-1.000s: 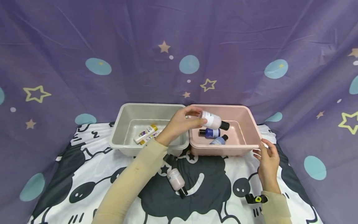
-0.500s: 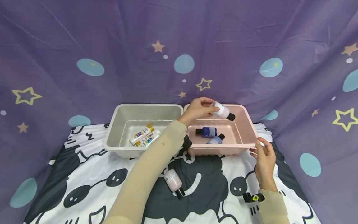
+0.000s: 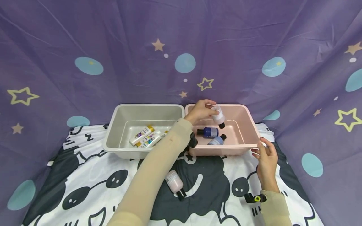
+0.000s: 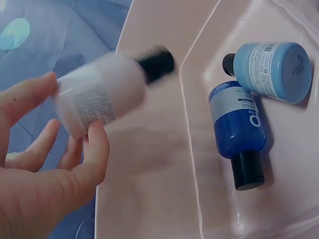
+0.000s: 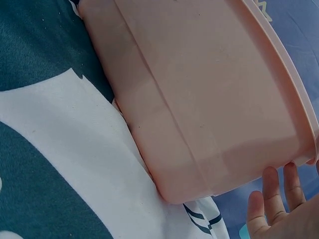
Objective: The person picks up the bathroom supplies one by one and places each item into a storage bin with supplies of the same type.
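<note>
My left hand (image 3: 201, 111) pinches a pale pink bottle (image 3: 218, 116) with a black cap by its base end. The bottle hangs tilted over the pink bin (image 3: 232, 147), cap pointing down; in the left wrist view it is blurred. Inside that bin lie a dark blue bottle (image 4: 237, 122) and a light blue bottle (image 4: 273, 72), both black-capped. At the bin's near right corner, my right hand (image 3: 268, 166) holds the rim. In the right wrist view its fingers (image 5: 272, 194) reach up to the underside of the rim, while the thumb is out of that view.
Left of the pink bin stands a grey bin (image 3: 124, 149) with several white tubes (image 3: 142, 135) in it, partly hidden by my left sleeve. Another pale pink bottle (image 3: 174, 181) lies on the patterned cloth (image 3: 198, 204) in front. A purple curtain (image 3: 133, 72) hangs behind.
My left hand has carried the pale pink bottle rightward, farther over the pink bin, and tipped its cap more steeply downward. My right hand stays at the bin's corner.
</note>
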### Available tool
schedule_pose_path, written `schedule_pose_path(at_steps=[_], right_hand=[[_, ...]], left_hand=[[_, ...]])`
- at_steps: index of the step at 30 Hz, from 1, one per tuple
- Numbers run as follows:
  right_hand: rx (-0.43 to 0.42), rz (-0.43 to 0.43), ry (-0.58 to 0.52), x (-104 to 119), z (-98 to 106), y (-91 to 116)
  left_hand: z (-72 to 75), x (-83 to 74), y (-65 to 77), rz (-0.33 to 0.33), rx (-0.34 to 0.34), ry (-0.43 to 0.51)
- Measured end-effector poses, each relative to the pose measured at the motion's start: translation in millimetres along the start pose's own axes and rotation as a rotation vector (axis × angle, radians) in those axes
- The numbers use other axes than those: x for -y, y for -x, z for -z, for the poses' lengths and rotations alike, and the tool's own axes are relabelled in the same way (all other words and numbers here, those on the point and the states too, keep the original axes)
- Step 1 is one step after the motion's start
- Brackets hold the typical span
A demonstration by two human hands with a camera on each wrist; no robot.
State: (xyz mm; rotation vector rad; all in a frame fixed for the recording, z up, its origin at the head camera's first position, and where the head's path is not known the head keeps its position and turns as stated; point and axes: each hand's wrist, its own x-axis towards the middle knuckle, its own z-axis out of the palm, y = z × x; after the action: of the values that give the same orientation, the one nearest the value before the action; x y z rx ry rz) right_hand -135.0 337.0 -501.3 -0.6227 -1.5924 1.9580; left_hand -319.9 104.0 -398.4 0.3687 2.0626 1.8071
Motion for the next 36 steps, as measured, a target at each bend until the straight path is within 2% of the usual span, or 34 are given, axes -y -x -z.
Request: schedule_pose_path(at_steps=[8,11,15,19,23,25,28,36], right_hand=[[0.003,0.006,0.005,0,0,0],[0.001,0.011,0.002,0,0,0],[0.001,0.010,-0.001,1,0,0],[0.004,0.002,0.000,0,0,0],[-0.001,0.003,-0.004,0,1,-1],[-0.003,0.003,-0.007,0,1,-1],[-0.001,-0.002,-0.017,1,0,-1],[0.000,-0.006,0.001,1,-1,1]], left_hand=[[3.2,-2.9,2.1,-0.071,-0.109,-0.035],[5.3,-9.5,7.8,-0.097,-0.106,-0.003],[10.3,-20.0,23.4,-0.117,-0.075,0.018],[16.2,-27.6,49.3,-0.174,-0.074,-0.037],[22.5,-30.1,81.3,-0.295,-0.039,-0.111],[26.2,-27.7,97.5,-0.331,-0.014,-0.123],[31.9,-18.9,122.3,-0.329,-0.007,-0.141],[44.2,16.6,191.6,-0.264,-0.030,-0.222]])
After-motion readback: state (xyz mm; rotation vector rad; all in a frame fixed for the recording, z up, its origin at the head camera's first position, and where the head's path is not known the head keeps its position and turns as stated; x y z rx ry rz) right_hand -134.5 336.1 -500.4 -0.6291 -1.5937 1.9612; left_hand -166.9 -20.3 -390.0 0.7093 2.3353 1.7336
